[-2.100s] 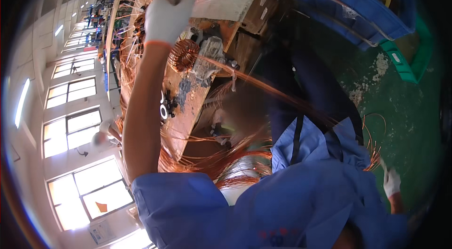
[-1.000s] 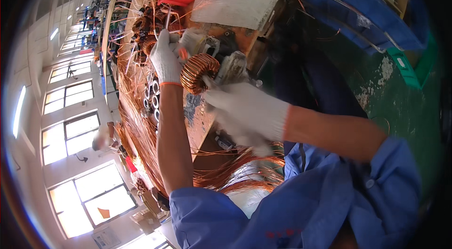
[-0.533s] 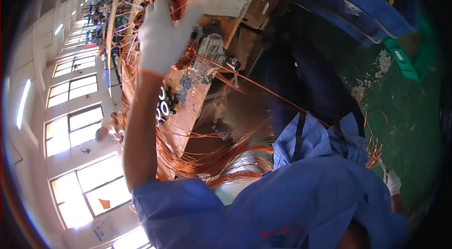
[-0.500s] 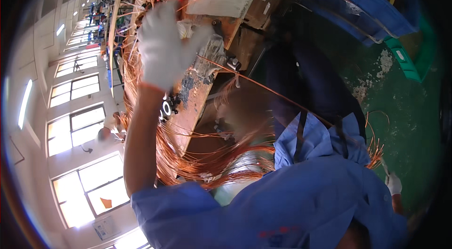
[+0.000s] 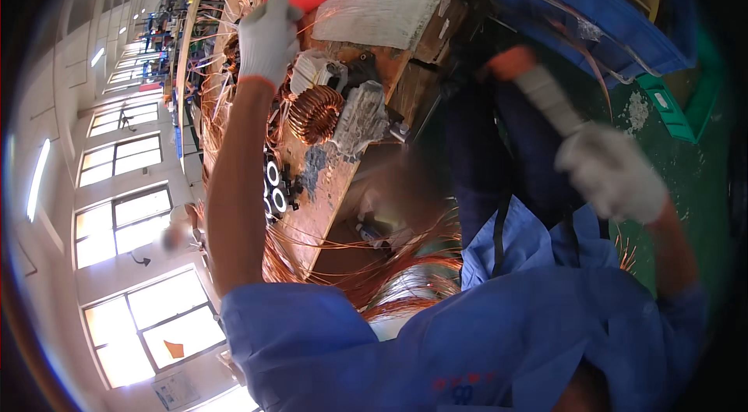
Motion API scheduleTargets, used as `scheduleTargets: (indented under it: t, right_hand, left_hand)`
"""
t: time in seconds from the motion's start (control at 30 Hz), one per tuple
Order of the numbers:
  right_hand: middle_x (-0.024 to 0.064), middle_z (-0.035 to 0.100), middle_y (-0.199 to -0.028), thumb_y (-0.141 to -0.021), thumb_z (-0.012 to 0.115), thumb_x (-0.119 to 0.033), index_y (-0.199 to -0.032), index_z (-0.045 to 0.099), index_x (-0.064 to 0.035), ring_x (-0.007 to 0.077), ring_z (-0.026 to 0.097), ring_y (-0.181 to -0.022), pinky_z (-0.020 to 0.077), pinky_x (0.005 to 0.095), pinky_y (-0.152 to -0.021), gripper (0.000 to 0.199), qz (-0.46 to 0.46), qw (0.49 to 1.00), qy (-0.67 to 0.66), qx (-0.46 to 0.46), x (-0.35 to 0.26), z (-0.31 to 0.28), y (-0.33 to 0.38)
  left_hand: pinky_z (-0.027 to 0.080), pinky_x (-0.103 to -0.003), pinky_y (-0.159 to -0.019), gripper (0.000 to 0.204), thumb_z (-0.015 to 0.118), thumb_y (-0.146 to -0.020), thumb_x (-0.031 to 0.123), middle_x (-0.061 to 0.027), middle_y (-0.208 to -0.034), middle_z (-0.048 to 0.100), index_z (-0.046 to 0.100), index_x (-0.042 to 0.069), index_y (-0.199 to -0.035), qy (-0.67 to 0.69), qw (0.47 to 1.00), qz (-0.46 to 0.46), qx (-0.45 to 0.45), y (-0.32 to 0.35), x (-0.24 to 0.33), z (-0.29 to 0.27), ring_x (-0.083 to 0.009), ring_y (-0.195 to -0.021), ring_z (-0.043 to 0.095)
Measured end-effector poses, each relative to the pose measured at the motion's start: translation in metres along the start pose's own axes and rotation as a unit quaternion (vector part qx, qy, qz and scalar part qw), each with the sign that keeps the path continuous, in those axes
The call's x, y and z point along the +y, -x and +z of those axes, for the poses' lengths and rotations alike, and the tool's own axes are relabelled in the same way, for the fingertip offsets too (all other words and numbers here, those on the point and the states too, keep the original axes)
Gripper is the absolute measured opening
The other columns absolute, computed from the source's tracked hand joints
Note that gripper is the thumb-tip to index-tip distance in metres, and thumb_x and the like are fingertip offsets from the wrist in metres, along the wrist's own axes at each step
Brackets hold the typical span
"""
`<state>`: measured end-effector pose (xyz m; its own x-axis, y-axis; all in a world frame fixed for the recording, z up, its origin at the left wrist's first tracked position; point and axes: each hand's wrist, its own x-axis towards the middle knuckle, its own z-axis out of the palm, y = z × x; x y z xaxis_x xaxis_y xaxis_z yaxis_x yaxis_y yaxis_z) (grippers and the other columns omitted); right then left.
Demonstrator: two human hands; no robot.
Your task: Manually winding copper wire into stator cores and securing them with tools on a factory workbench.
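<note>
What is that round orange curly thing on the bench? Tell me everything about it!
It is a copper coil: shiny orange wire wound round and round into a fat ring with a dark hole in the middle. It sits on the wooden workbench, against a grey metal fixture. The gloved left hand rests just above it. Loose copper wire trails nearby.

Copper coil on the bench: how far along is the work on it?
Done: the round copper-wire coil looks fully wound, sitting beside a grey metal fixture. In hand: the gloved left hand rests just above it; the gloved right hand grips a blurred pale-handled tool. Left: loose copper wire strands remain.
</note>
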<state>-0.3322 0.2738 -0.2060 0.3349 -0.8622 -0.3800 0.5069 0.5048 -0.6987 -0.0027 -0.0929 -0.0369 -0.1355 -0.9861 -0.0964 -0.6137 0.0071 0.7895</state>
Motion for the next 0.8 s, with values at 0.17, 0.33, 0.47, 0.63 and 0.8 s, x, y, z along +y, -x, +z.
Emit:
scheduleTargets:
  t: [0.17, 0.33, 0.47, 0.63, 0.8]
  right_hand:
    - [-0.0035, 0.041, -0.055, -0.111, 0.052, -0.050, -0.083, 0.052, -0.0143, 0.0126, 0.040, -0.039, 0.0325, 0.0327, -0.032, 0.045, 0.142, 0.957, -0.152, -0.201, -0.001, 0.184, -0.129]
    - [-0.0037, 0.040, -0.056, -0.111, 0.050, -0.046, -0.080, 0.051, -0.0137, 0.0140, 0.035, -0.040, 0.0301, 0.0387, -0.036, 0.044, 0.068, 0.984, -0.042, -0.162, -0.007, 0.203, -0.137]
    - [0.0237, 0.073, -0.085, -0.104, 0.065, -0.035, -0.106, 0.065, -0.0038, 0.0429, 0.074, -0.079, 0.0572, 0.0529, -0.067, 0.031, 0.050, 0.896, 0.442, -0.018, 0.030, 0.073, 0.020]
    - [0.0220, 0.070, -0.090, -0.100, 0.067, -0.020, -0.103, 0.065, -0.0069, 0.0466, 0.069, -0.080, 0.0531, 0.0551, -0.067, 0.014, 0.017, 0.727, 0.641, 0.245, 0.217, -0.130, 0.248]
    - [0.0264, 0.071, -0.107, -0.105, 0.057, -0.021, -0.118, 0.067, -0.0050, 0.0489, 0.069, -0.096, 0.0549, 0.0576, -0.077, 0.023, 0.254, 0.654, 0.661, 0.266, 0.326, -0.219, 0.367]
  left_hand:
    - [0.027, -0.027, -0.042, 0.041, 0.066, -0.103, 0.035, 0.0039, -0.061, 0.043, 0.064, -0.002, -0.084, 0.151, 0.983, -0.052, 0.086, 0.024, -0.055, -0.003, -0.0065, -0.047, 0.036]
    - [0.041, -0.028, -0.052, 0.051, 0.066, -0.103, 0.041, 0.0003, -0.063, 0.052, 0.071, -0.007, -0.086, 0.094, 0.987, -0.058, 0.118, 0.021, -0.094, -0.028, -0.0110, -0.053, 0.047]
    - [0.049, -0.029, -0.063, 0.059, 0.069, -0.100, 0.051, -0.0077, -0.077, 0.065, 0.074, -0.008, -0.097, -0.221, 0.965, 0.135, 0.031, 0.013, -0.029, -0.010, -0.0135, -0.066, 0.060]
    - [0.054, -0.040, -0.074, 0.070, 0.076, -0.090, 0.062, -0.0149, -0.086, 0.072, 0.071, -0.003, -0.116, -0.417, 0.875, 0.246, -0.021, 0.096, 0.058, 0.036, -0.0231, -0.079, 0.068]
    - [0.047, -0.052, -0.101, 0.060, 0.077, -0.082, 0.053, -0.0118, -0.085, 0.068, 0.070, 0.004, -0.116, -0.561, 0.672, 0.412, -0.252, 0.163, 0.030, 0.051, -0.0376, -0.093, 0.070]
